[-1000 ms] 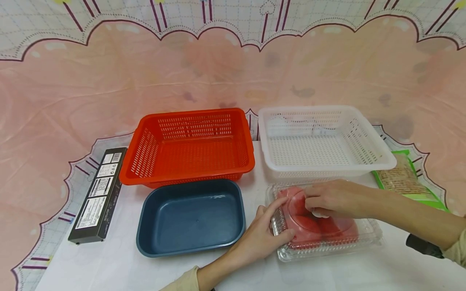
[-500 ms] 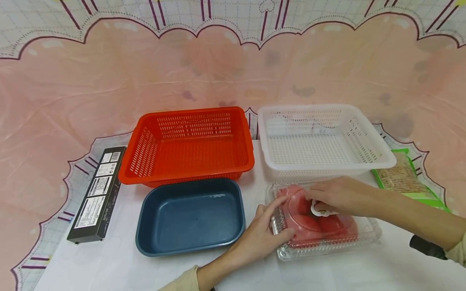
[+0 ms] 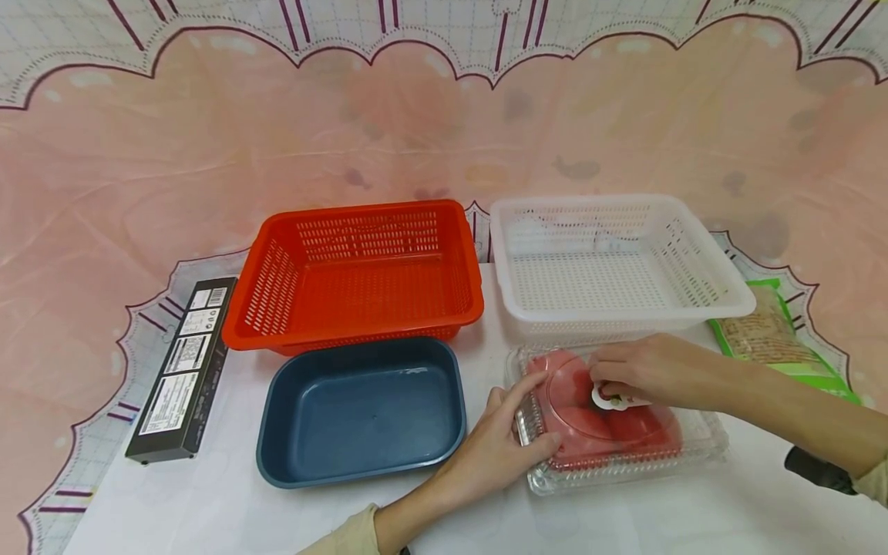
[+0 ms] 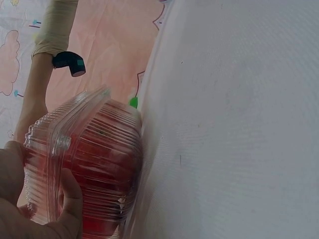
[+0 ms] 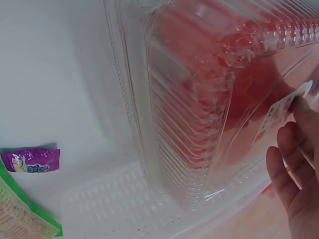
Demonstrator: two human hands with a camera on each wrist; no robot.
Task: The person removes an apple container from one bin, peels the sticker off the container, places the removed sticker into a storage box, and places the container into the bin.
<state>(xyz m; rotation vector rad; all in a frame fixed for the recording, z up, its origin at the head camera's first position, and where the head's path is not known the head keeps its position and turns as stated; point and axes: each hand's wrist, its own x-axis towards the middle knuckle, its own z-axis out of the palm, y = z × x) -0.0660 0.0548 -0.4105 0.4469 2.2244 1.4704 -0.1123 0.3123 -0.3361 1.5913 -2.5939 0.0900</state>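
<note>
A clear clamshell box [image 3: 701, 443] with a ridged lid lies on the white table, and red round fruits [image 3: 583, 428] show through it. My left hand [image 3: 496, 451] grips its left end, index finger along the top and thumb at the near side; the left wrist view shows the thumb [image 4: 72, 196] against the ridged wall. On the lid, my right hand [image 3: 648, 370] pinches a white sticker label [image 3: 613, 399] bearing a small printed picture. From the right wrist, that label [image 5: 281, 112] lies partly under the thumb, its far end hidden by the fingers.
Behind the box stands a white basket [image 3: 624, 317], with a red basket [image 3: 361, 339] left of it. A blue tub [image 3: 375, 416] is beside my left hand. A long black box [image 3: 183, 370] lies far left, a green-edged bag [image 3: 770, 331] right. A purple packet [image 5: 32, 160] lies nearby.
My right hand has shifted slightly back and to the right, its fingers drawn in, and the white label now shows beneath them. My left hand keeps its hold on the box.
</note>
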